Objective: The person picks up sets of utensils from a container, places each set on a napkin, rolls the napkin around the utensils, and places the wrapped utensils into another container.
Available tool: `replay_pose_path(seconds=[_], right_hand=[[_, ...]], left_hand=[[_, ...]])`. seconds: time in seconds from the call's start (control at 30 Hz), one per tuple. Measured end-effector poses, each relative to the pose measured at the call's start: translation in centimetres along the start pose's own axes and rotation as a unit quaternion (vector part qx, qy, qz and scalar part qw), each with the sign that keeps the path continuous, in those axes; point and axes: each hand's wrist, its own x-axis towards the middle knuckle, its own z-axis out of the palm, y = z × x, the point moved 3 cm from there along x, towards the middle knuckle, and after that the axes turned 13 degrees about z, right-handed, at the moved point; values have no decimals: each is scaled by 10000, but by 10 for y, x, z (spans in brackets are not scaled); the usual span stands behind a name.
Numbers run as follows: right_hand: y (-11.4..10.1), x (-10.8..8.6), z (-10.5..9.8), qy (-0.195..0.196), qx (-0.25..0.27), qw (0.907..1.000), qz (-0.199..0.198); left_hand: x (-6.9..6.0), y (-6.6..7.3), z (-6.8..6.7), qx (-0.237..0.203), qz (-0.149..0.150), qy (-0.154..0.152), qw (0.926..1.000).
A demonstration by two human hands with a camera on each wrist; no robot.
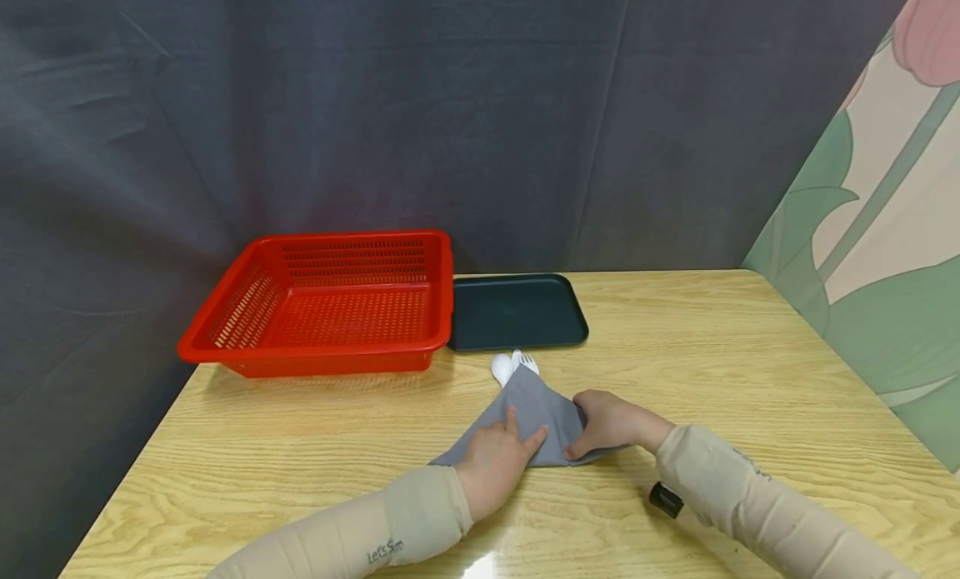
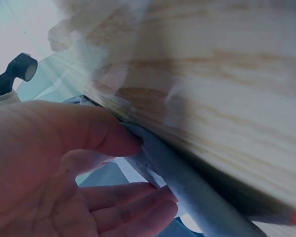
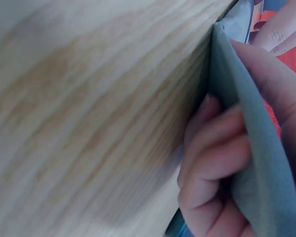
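A grey cloth napkin [image 1: 542, 412] lies folded over a white spoon [image 1: 502, 367] and a white fork [image 1: 526, 361], whose heads stick out at its far corner; their handles are hidden beneath it. My left hand [image 1: 495, 462] rests on the napkin's near left part, index finger and thumb spread and pressing the fabric. At the right side, my right hand [image 1: 611, 421] grips the napkin edge. In the right wrist view, the cloth [image 3: 251, 108] passes between the thumb and the curled fingers [image 3: 219, 158].
A red plastic basket [image 1: 330, 358] stands at the back left of the wooden table [image 1: 720, 346]. Beside it lies a dark green tray [image 1: 517, 312]. A small black object [image 1: 665, 500] shows under the right wrist. Dark curtain behind.
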Motion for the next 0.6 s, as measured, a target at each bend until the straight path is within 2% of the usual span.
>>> replay_pose_path(seconds=[0.3, 0.6], right_hand=[[-1, 2, 2, -166, 278, 9994, -145], [-1, 4, 3, -597, 891, 9938, -293]], left_hand=[[-1, 1, -2, 57, -23, 94, 9999], [1, 0, 0, -61, 41, -160, 9998]])
